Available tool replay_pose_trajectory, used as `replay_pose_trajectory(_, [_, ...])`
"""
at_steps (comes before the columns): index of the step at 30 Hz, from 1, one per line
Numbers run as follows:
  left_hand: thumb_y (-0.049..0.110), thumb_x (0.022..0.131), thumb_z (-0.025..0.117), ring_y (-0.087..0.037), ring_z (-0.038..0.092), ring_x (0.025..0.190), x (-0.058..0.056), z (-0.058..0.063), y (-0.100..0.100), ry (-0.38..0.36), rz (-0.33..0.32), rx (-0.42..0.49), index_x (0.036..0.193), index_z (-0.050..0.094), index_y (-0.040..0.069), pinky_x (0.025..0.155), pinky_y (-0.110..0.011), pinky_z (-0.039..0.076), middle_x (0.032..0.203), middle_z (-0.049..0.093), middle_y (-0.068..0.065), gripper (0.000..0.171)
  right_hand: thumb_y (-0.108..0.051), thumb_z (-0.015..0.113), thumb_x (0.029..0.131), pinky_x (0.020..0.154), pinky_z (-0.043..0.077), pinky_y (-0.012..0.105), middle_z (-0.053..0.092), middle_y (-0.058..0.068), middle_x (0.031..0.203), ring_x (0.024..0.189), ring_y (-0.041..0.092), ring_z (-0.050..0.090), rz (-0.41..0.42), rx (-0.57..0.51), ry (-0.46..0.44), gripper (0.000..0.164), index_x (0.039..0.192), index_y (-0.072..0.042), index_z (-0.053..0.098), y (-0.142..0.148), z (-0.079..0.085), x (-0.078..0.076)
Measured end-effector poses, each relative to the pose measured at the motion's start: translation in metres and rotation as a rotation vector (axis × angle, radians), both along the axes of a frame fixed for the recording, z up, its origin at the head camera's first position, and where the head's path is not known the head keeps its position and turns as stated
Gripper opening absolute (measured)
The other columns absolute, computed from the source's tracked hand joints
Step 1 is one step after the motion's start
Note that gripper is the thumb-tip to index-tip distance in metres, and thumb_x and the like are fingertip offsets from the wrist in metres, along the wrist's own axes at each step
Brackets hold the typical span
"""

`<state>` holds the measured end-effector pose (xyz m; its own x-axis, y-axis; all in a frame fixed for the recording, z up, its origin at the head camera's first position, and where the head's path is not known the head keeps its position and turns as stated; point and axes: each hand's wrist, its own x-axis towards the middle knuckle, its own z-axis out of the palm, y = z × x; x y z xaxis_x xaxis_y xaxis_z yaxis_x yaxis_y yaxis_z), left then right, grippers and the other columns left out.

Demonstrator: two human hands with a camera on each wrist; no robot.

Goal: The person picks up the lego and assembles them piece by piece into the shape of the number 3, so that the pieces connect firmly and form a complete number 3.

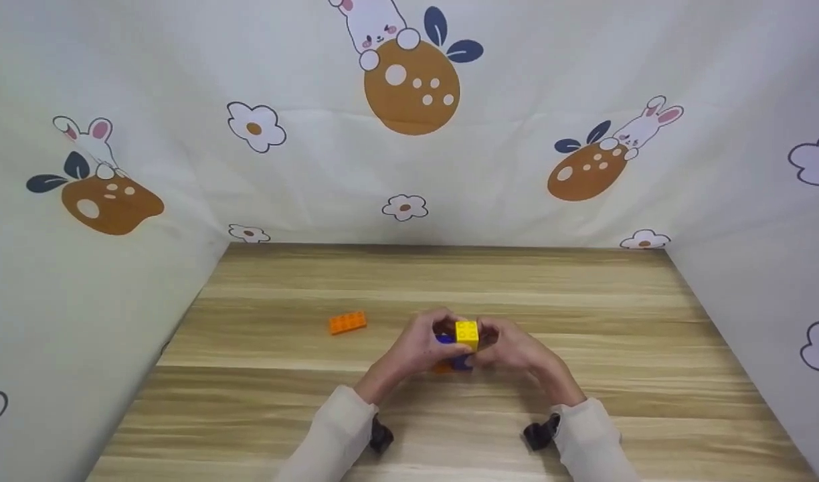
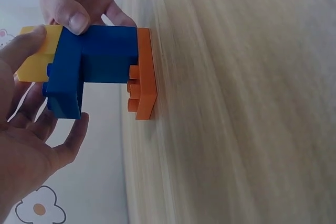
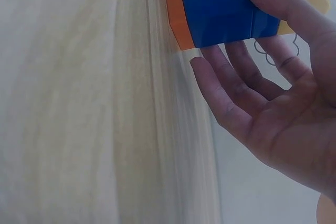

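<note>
A small stack of toy bricks stands on the wooden table between the two hands. At its foot lies an orange brick [image 2: 147,77], thin and studded. On one end of that sits a blue brick [image 2: 110,51], and a longer blue brick [image 2: 65,77] crosses above it, overhanging one side. The yellow brick [image 1: 467,333], with studs up, tops the stack. My left hand [image 1: 419,345] pinches the yellow brick, its thumb on the near face and fingers behind. From the other side, my right hand [image 1: 513,345] holds the blue bricks, thumb in front, fingertips behind.
Another orange brick [image 1: 347,323] lies on the table [image 1: 282,415] to the left, beyond the left hand. Patterned cloth [image 1: 316,174] walls in the table at the back and both sides. Black devices [image 1: 381,435] are on the wrists.
</note>
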<state>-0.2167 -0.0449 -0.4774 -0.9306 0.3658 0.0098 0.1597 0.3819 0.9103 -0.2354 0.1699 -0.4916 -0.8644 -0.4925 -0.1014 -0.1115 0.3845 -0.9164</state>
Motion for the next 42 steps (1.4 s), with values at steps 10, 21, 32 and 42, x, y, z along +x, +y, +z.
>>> replay_pose_trajectory(10, [0.033,0.084,0.081,-0.019,0.061,0.113,-0.002,0.007,-0.008,-0.027,-0.083,-0.105,0.128,0.061,0.017,0.105,-0.043,0.050,0.123,0.066,-0.003,0.051,-0.010,0.084,0.076,0.092,0.047,0.035,0.067,0.009,0.108,0.100,0.023,0.058,0.029,0.010,0.021,0.032,0.103,-0.006,0.066,0.001,-0.001,0.002])
replay_pose_trajectory(21, [0.031,0.088,0.078,-0.035,0.060,0.120,-0.005,0.004,-0.055,0.030,-0.037,-0.030,0.134,0.059,0.009,0.109,-0.053,0.044,0.129,0.064,-0.019,0.055,-0.009,0.084,0.076,0.099,0.047,0.041,0.068,0.011,0.111,0.103,0.024,0.062,-0.001,0.021,-0.020,0.033,0.103,-0.006,0.065,-0.001,-0.001,0.002])
replay_pose_trajectory(32, [0.010,0.089,0.075,-0.039,0.062,0.116,-0.009,-0.002,-0.125,0.076,0.128,0.017,0.128,0.063,0.000,0.102,-0.050,0.050,0.122,0.065,-0.026,0.042,-0.008,0.083,0.075,0.093,0.050,0.034,0.067,0.012,0.113,0.103,0.025,0.061,0.001,-0.001,-0.046,0.035,0.104,-0.006,0.064,-0.001,0.001,0.002])
replay_pose_trajectory(42, [0.014,0.087,0.078,-0.035,0.063,0.118,-0.018,-0.008,-0.160,0.017,0.263,0.000,0.130,0.062,-0.001,0.102,-0.044,0.052,0.125,0.064,-0.024,0.049,-0.011,0.086,0.074,0.091,0.049,0.031,0.069,0.010,0.108,0.100,0.023,0.062,0.003,0.017,-0.019,0.036,0.102,-0.005,0.065,0.000,0.001,0.000])
